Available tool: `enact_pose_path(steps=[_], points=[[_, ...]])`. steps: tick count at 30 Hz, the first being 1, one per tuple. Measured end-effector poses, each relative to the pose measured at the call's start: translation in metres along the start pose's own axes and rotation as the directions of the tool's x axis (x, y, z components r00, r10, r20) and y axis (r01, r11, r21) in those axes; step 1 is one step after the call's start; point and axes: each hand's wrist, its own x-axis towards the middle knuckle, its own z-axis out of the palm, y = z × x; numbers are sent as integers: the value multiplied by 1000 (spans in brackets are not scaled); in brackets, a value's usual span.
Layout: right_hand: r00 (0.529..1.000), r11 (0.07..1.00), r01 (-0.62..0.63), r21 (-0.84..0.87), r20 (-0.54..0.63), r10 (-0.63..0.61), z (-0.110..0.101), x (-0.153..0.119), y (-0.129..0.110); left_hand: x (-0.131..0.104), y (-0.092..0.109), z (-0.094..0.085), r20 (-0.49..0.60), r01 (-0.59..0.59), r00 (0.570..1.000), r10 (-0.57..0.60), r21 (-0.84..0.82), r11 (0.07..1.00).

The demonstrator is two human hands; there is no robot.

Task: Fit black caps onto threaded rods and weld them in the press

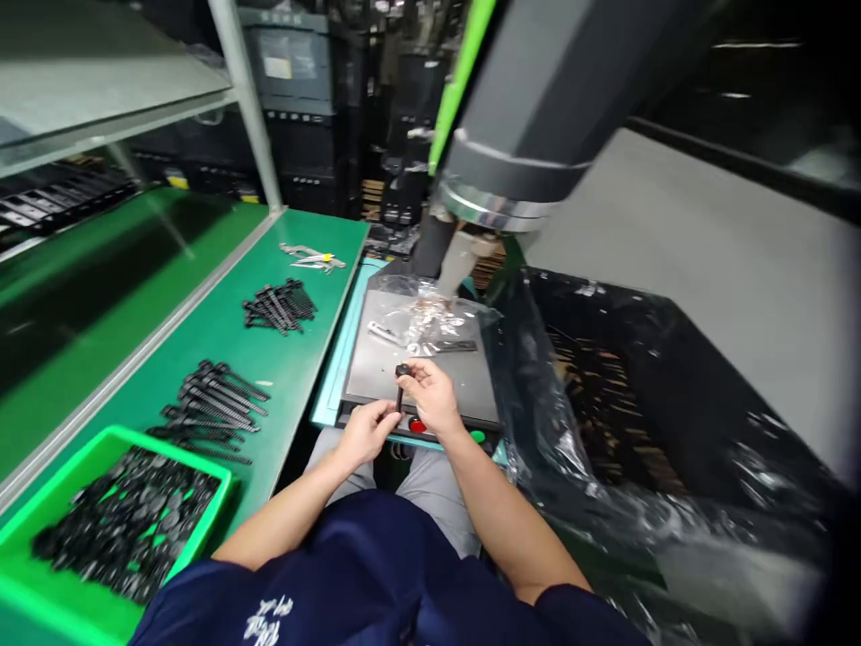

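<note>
Holding the black bolt (399, 395) near-upright at the metal plate's (369, 377) front edge: R hand (430, 395) pinches just below the head, L hand (367, 435) pinches the lower end. For best ctrl, keep shaft straight btwn fingertips, grip light, knuckles clear of red button (418, 426).

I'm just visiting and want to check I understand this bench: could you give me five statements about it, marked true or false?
1. The left hand and right hand both hold one black bolt-like part. True.
2. Its wider head points down. False: it points up.
3. Two piles of black rods lie on the green tabletop. True.
4. The green bin holds white pieces. False: they are black.
5. The red button is right of the green button. False: it is left.
</note>
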Motion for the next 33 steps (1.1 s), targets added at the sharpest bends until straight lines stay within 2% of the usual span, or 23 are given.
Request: enact_pose_path(steps=[2, 4, 5, 6, 8, 10, 12, 15, 18, 20, 25, 26, 28, 29, 31, 33], points=[[997, 998, -54, -13, 50, 55, 12, 0, 6, -7, -4, -12, -126, 54, 990, -66, -94, 994], [988, 993, -113, -36, 107, 116, 20, -3, 13, -13, -12, -31, -311, 87, 936, -167, -255, 963], [979, 988, -144, -47, 138, 149, 22, -4, 17, -16, -17, -43, -416, 81, 882, -223, -332, 940], [968, 983, -175, -54, 171, 182, 23, -7, 20, -20, -21, -56, -517, 62, 810, -276, -393, 917], [943, 972, -226, -65, 235, 235, 25, -11, 26, -28, -28, -82, -686, -2, 627, -369, -475, 880], [923, 965, -250, -81, 280, 262, 25, -16, 29, -36, -31, -102, -787, -76, 445, -427, -508, 858], [909, 962, -255, -101, 313, 274, 25, -20, 30, -42, -33, -116, -843, -147, 305, -443, -501, 853], [899, 961, -249, -120, 341, 276, 25, -22, 30, -49, -35, -127, -895, -198, 161, -416, -442, 875], [885, 957, -263, -124, 364, 291, 24, -25, 31, -51, -39, -132, -895, -194, 32, -446, -443, 875], [868, 949, -288, -128, 384, 315, 22, -27, 31, -51, -41, -133, -875, -185, -16, -484, -473, 861], [820, 920, -351, -172, 419, 391, 13, -34, 28, -51, -36, -132, -880, -134, -68, -470, -459, 878], [811, 916, -361, -175, 425, 401, 11, -35, 28, -52, -34, -131, -888, -101, -82, -452, -443, 891], [799, 911, -375, -172, 438, 412, 11, -38, 29, -56, -31, -127, -922, 48, -100, -374, -380, 924], [796, 910, -377, -171, 443, 413, 11, -39, 30, -58, -29, -124, -942, 151, -93, -321, -332, 931], [793, 910, -374, -178, 447, 414, 10, -42, 29, -63, -23, -116, -973, 328, -39, -226, -226, 917], [797, 908, -367, -202, 436, 419, 0, -44, 23, -70, -13, -105, -986, 383, 40, -164, -137, 913]])
